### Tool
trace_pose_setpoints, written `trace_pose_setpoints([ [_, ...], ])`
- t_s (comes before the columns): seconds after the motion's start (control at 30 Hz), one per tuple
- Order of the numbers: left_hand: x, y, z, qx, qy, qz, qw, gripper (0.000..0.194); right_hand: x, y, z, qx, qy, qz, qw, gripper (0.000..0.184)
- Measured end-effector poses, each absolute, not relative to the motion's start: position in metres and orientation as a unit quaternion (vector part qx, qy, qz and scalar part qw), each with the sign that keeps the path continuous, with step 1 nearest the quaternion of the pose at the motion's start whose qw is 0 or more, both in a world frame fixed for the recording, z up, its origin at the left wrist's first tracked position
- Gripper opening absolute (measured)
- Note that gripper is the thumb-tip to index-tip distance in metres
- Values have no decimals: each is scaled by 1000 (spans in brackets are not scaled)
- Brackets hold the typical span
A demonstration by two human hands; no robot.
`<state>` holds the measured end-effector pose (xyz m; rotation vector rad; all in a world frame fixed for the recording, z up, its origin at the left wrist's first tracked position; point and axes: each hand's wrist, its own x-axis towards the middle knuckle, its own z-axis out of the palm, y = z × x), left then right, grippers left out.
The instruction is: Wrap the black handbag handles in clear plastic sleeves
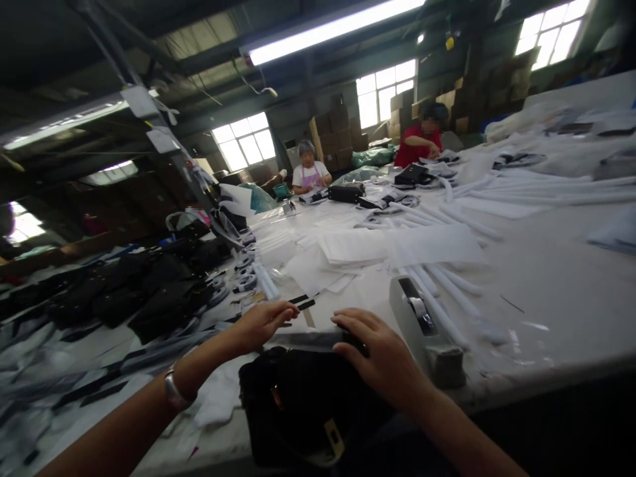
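Note:
A black handbag [308, 397] with gold-coloured metal fittings stands at the table's near edge, right in front of me. My right hand [372, 348] curls over the bag's upper right edge, thumb on the near side and fingers beyond. A pale sheet or lining [308, 341] shows along the bag's top. Just above its left side is my left hand [265, 323], fingertips pinched together; whatever lies between them is too small to make out. Short black strips [304, 303] lie on the table by those fingertips.
A grey tape dispenser [422, 331] stands right of my right hand. White paper sheets [352, 248] and white foam tubes [452, 305] cover the table beyond. Black bags [163, 285] pile up at left. Two people [311, 173] work across the table.

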<state>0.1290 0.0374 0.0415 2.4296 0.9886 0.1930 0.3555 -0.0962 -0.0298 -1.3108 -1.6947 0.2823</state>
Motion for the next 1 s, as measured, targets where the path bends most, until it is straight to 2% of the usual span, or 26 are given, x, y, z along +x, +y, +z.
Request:
trace_pose_setpoints([
  [0.13, 69, 59, 17, 880, 411, 95, 216, 34, 333, -77, -8, -535, -749, 140, 364, 49],
  [0.3, -7, 97, -13, 849, 487, 116, 168, 33, 326, -55, 15, -576, -735, 222, 281, 42],
  [0.5, -68, 126, -56, 834, 533, 98, 107, 62, 324, -14, 30, -548, -749, 314, 201, 54],
  [0.57, -77, 131, -68, 837, 532, 92, 89, 64, 322, -5, 33, -538, -750, 352, 157, 55],
  [0.6, -80, 134, -72, 838, 532, 90, 79, 60, 322, -2, 34, -533, -746, 376, 136, 54],
  [0.7, -86, 142, -77, 847, 521, 92, 50, 29, 323, 2, 41, -498, -731, 456, 94, 49],
  [0.83, -83, 149, -61, 865, 484, 133, -7, 14, 320, 14, 44, -490, -711, 491, 112, 54],
  [0.93, -66, 145, -33, 879, 435, 186, -66, 18, 301, 31, 48, -532, -687, 468, 159, 72],
  [1.0, -48, 138, -8, 892, 387, 212, -100, 20, 281, 42, 56, -531, -697, 444, 187, 77],
])
